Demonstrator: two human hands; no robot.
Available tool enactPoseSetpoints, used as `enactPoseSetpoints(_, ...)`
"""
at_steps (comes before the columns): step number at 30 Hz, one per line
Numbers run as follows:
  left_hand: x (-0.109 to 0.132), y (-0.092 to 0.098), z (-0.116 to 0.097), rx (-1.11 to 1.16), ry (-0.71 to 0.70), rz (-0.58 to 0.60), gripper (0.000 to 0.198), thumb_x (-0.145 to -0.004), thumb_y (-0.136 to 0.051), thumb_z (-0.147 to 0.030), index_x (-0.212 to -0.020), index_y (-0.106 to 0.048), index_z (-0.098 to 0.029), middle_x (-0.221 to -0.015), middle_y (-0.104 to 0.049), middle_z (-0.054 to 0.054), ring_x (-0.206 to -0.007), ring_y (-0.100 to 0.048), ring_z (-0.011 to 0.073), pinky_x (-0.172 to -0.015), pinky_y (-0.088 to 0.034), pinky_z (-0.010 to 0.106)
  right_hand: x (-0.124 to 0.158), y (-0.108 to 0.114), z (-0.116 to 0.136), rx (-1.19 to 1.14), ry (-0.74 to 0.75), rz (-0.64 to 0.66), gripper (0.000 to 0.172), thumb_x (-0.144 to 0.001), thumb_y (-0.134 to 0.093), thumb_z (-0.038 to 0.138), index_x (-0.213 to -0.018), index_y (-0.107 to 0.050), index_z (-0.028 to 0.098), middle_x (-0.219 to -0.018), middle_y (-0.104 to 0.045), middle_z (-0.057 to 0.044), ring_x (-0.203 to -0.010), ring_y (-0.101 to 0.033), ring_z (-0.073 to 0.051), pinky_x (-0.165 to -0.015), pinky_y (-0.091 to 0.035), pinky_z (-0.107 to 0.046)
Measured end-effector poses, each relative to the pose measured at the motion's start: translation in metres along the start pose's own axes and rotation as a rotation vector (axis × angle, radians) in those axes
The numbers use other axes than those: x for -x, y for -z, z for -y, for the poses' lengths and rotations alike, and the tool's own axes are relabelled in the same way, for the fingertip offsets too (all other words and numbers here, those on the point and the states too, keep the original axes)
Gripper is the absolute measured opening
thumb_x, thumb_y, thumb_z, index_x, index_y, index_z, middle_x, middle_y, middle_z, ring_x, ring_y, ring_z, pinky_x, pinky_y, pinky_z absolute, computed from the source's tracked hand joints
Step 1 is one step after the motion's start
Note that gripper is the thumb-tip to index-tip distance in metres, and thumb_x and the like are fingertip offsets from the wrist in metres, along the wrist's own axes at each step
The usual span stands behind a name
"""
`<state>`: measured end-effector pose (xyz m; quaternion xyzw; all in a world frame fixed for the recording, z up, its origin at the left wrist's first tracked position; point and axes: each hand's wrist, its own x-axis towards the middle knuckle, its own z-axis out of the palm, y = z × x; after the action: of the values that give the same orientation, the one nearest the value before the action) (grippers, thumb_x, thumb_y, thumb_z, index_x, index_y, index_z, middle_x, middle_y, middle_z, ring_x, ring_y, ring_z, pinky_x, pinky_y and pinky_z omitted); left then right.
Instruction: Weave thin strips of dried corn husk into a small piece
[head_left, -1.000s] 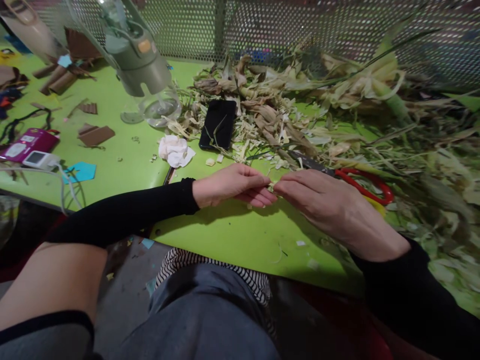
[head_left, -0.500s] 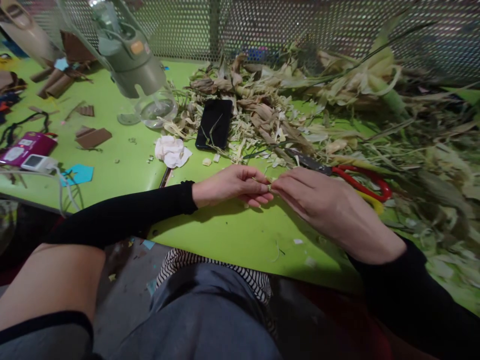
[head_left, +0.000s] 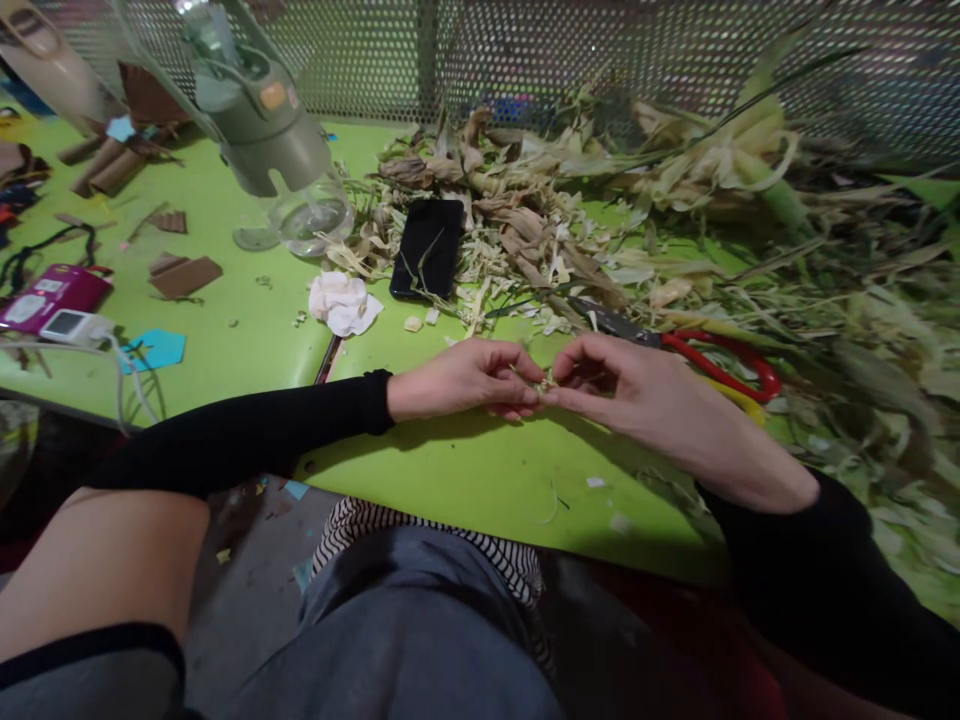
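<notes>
Between both hands, above the green table (head_left: 465, 480), is a small pale green-yellow piece of plant material (head_left: 547, 383). My left hand (head_left: 480, 378) pinches it from the left with thumb and fingertips. From the right, my right hand (head_left: 637, 390) closes thumb and index finger on the same piece, with its fingers curled. The fingertips of the two hands nearly touch. Just behind my right hand lie scissors (head_left: 724, 362) with red handles, their dark blades partly among husks. A black phone (head_left: 429, 248) rests behind my left hand, with thin strands on it.
Dry husks (head_left: 525, 215) are heaped across the back and right, against a perforated screen (head_left: 360, 60). A large bottle (head_left: 277, 130), crumpled tissue (head_left: 343, 302), brown scraps (head_left: 186, 276), a purple box (head_left: 56, 298) and a white cable stand or lie leftward.
My right hand's fingers have gone from flat and pressed together to a rounded pinch, with the thumb now showing. My left hand has shifted slightly downward.
</notes>
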<state>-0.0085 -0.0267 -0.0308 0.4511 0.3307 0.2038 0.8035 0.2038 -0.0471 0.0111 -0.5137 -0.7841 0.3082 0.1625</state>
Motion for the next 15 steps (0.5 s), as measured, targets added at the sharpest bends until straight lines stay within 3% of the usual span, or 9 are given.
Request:
enactPoseSetpoints(3,-0.001,-0.001,0.000,-0.012,-0.018,-0.050,0.009,-0.095,-0.067,-0.006,-0.100,-0.061,-0.010,-0.077,-0.075,0.000,-0.064,-0.069,0.0059,-0.072,-0.054,0.022,0.001,-0.003,0.002,-0.050,-0.081,-0.044,0.026,-0.085,-0.070,0.049,-0.081,-0.062,0.025,-0.068,-0.068,0.000,-0.060,-0.061,-0.019,-0.056,-0.043,-0.031)
enactPoseSetpoints(6,-0.001,-0.003,0.000,0.042,-0.042,-0.092,0.008,-0.095,-0.066,-0.006,-0.100,-0.061,-0.010,-0.078,-0.075,0.003,-0.063,-0.069,0.0066,-0.069,-0.052,0.021,0.003,-0.007,0.008,-0.022,-0.054,-0.144,0.021,-0.087,-0.068,0.043,-0.079,-0.064,0.024,-0.068,-0.069,-0.001,-0.062,-0.062,-0.019,-0.059,-0.043,-0.032)
enactPoseSetpoints(9,-0.002,-0.003,0.001,0.137,-0.062,-0.114,0.007,-0.096,-0.064,-0.003,-0.097,-0.062,-0.010,-0.078,-0.075,0.004,-0.068,-0.071,0.0082,-0.075,-0.056,0.024,0.005,-0.006,0.013,-0.011,-0.026,-0.178,0.016,-0.089,-0.064,0.039,-0.084,-0.069,0.025,-0.070,-0.070,-0.002,-0.067,-0.064,-0.020,-0.062,-0.043,-0.033)
enactPoseSetpoints(15,-0.003,0.003,0.001,0.246,-0.071,-0.038,0.007,-0.095,-0.065,-0.004,-0.098,-0.065,-0.010,-0.085,-0.078,0.006,-0.078,-0.074,0.0094,-0.085,-0.059,0.027,0.003,0.003,0.007,-0.060,-0.017,-0.155,0.029,-0.089,-0.066,0.051,-0.087,-0.075,0.024,-0.071,-0.071,-0.003,-0.071,-0.065,-0.022,-0.060,-0.043,-0.033)
